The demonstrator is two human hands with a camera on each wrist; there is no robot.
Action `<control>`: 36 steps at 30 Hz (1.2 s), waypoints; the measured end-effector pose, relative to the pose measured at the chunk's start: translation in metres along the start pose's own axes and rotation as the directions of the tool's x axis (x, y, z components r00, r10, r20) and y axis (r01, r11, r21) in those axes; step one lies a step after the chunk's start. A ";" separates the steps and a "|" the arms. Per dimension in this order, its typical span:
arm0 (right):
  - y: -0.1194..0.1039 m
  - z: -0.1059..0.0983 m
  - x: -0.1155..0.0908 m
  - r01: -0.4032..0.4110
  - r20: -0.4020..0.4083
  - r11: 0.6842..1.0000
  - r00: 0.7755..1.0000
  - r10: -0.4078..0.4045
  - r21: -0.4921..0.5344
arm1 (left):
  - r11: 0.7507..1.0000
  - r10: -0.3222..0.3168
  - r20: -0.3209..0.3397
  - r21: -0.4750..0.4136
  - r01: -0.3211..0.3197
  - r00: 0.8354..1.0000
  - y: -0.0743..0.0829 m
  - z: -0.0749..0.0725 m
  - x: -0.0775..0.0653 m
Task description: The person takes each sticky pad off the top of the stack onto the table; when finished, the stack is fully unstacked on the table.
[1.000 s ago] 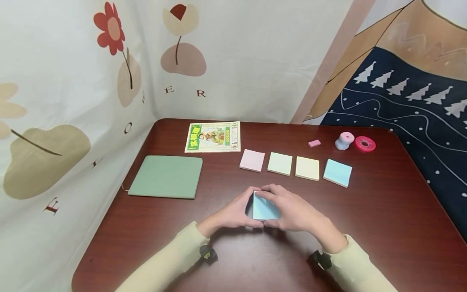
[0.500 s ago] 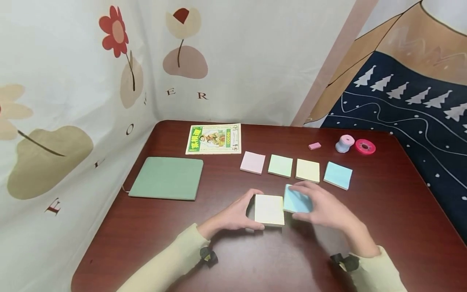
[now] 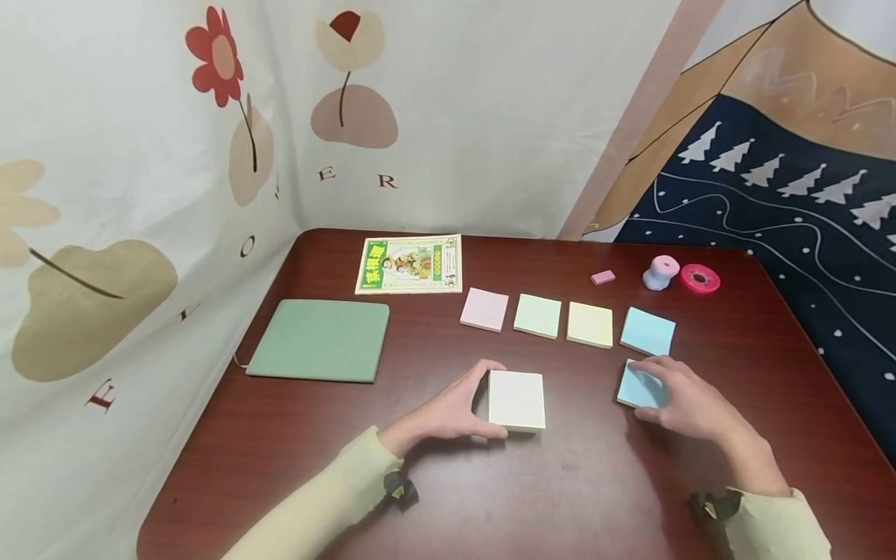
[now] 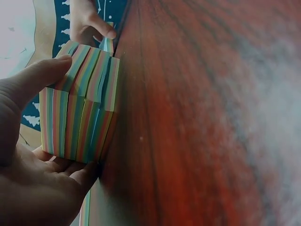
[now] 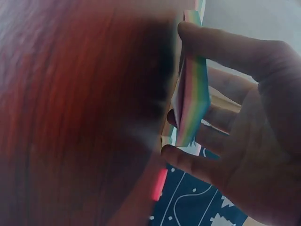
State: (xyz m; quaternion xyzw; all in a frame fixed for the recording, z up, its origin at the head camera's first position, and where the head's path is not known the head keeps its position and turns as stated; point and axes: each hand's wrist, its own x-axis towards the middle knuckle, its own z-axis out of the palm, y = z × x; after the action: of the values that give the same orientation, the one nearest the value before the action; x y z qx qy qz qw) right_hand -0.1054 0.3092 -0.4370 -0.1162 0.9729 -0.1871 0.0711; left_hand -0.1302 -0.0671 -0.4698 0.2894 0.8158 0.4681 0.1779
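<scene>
In the head view my left hand (image 3: 458, 406) grips the left side of a stack of sticky note pads (image 3: 516, 400), thumb at the near edge and fingers at the far edge. Striped, multicoloured sides of several pads show in the stack (image 4: 77, 106) in the left wrist view; the top sheet is pale cream. To the right, my right hand (image 3: 693, 400) pinches a blue-topped sticky note pad (image 3: 638, 386) by its edges. This pad (image 5: 192, 89) has rainbow-layered sides and is close over the table. Just behind it lies a blue pad (image 3: 648, 330), at the right end of a row.
The row continues left with a yellow pad (image 3: 590, 323), a green pad (image 3: 537, 315) and a pink pad (image 3: 484, 309). Behind are a pink eraser (image 3: 603, 277), a spool (image 3: 661, 272), a red ring (image 3: 700, 278) and a booklet (image 3: 410, 264). A green notebook (image 3: 318, 340) lies left.
My right hand has lifted the blue-topped pad off the stack and carried it right, beside the row's blue pad. The stack's cream top is uncovered; my left hand stays on it.
</scene>
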 end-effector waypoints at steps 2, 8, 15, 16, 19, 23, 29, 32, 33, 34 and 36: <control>0.002 0.001 0.000 -0.006 0.006 1.000 1.000 0.006 0.001 | 1.000 0.002 0.002 0.000 -0.002 1.000 0.000 0.000 0.001; 0.004 0.002 -0.001 -0.014 0.017 1.000 1.000 0.014 0.016 | 1.000 0.008 0.010 0.007 -0.008 1.000 0.000 0.000 0.001; -0.001 0.000 -0.003 -0.016 0.039 1.000 0.999 0.017 -0.025 | 1.000 0.005 0.006 -0.002 -0.005 1.000 0.000 0.001 0.002; -0.002 -0.001 -0.003 -0.018 0.040 0.999 0.999 0.019 -0.037 | 1.000 0.005 0.005 -0.002 -0.005 1.000 0.000 0.001 0.001; -0.008 -0.006 -0.004 -0.024 0.043 0.998 0.999 0.027 -0.057 | 1.000 0.004 0.001 -0.003 -0.004 1.000 -0.001 0.001 0.001; -0.023 -0.013 -0.004 0.008 0.020 0.999 1.000 -0.007 -0.038 | 1.000 0.002 -0.002 -0.003 -0.002 1.000 -0.002 0.001 0.001; -0.058 -0.012 0.002 0.198 -0.040 0.980 0.979 -0.198 0.008 | 1.000 0.015 -0.002 0.006 -0.015 1.000 -0.002 0.001 0.001; -0.079 -0.005 0.007 0.300 -0.052 0.954 0.953 -0.299 0.012 | 1.000 0.013 -0.003 0.024 -0.012 1.000 0.000 0.000 0.001; -0.086 -0.002 0.008 0.327 -0.052 0.945 0.944 -0.326 0.013 | 0.999 0.013 -0.004 0.029 -0.012 1.000 0.000 0.000 0.002; -0.093 0.001 0.010 0.348 -0.047 0.937 0.937 -0.347 0.018 | 0.999 0.011 -0.005 0.034 -0.011 1.000 0.000 0.000 0.002; -0.105 0.007 0.014 0.386 -0.036 0.922 0.922 -0.385 0.026 | 0.999 0.009 -0.006 0.038 -0.009 1.000 0.000 0.000 0.002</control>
State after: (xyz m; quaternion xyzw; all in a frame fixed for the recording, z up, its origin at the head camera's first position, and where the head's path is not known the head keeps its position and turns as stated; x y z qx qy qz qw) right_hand -0.0963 0.2082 -0.4052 -0.3011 0.9288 -0.2150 0.0203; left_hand -0.1315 -0.0657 -0.4700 0.2951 0.8237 0.4542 0.1679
